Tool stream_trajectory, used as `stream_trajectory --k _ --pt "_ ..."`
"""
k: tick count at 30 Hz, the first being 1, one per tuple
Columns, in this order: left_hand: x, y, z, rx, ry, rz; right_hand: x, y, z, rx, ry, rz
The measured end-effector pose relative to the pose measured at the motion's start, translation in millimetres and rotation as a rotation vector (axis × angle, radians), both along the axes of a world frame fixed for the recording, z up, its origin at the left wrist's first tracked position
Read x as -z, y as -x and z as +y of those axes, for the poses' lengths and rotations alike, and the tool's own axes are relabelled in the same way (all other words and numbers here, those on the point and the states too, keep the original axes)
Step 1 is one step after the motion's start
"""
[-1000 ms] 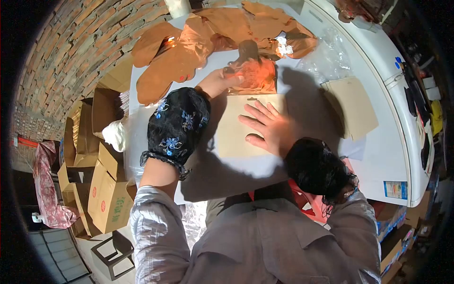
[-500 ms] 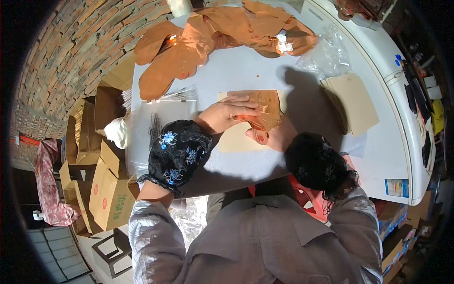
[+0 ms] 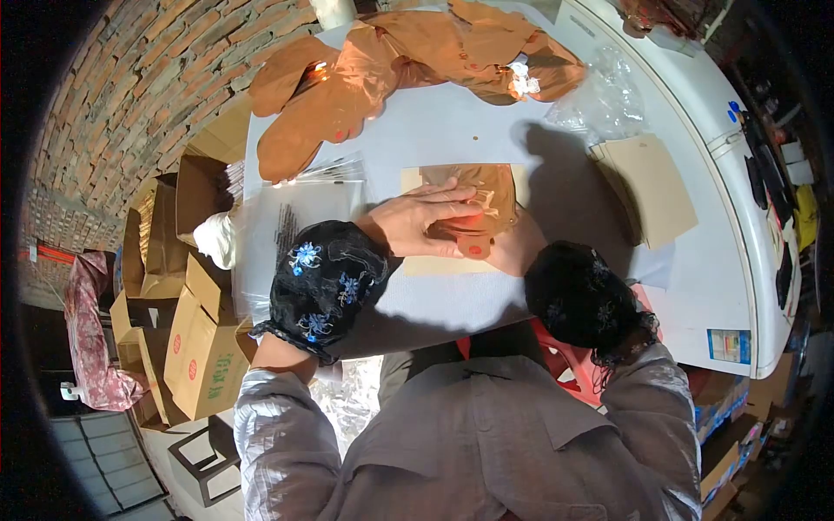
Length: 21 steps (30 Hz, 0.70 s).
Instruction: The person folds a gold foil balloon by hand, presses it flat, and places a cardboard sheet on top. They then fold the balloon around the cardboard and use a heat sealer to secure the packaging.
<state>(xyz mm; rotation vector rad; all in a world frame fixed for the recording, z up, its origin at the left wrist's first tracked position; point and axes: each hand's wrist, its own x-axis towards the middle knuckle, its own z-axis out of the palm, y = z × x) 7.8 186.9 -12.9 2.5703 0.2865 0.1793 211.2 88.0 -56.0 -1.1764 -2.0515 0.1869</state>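
An orange-brown foil piece, folded, lies on a beige card at the middle of the white table. My left hand rests on the foil from the left, fingers spread and pressing flat. My right hand is at the foil's right edge; the foil hides its fingers. A rounded foil tab with a red mark hangs at the near side, between the hands. Larger foil pieces stretch along the far edge of the table.
Clear plastic sleeves lie left of the card. A stack of beige cards is at the right, below crumpled clear plastic. Cardboard boxes stand left of the table, and a white appliance is at the right.
My left hand has moved slightly down and its fingers have spread over the foil. The foil lies flatter, with its tab shifted a little up. The right hand has barely moved.
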Motion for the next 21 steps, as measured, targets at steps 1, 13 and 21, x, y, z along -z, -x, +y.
stream_trajectory --k 1,13,21 --pt "-5 0 1 0.0 0.053 0.008 0 -1 -1 0.003 0.077 0.012" --pt "19 -40 35 -0.199 0.026 -0.075 -2 -3 -6 0.03 0.259 0.095" --pt "35 -53 32 -0.253 0.118 -0.048 8 -5 -4 0.015 0.222 0.076"
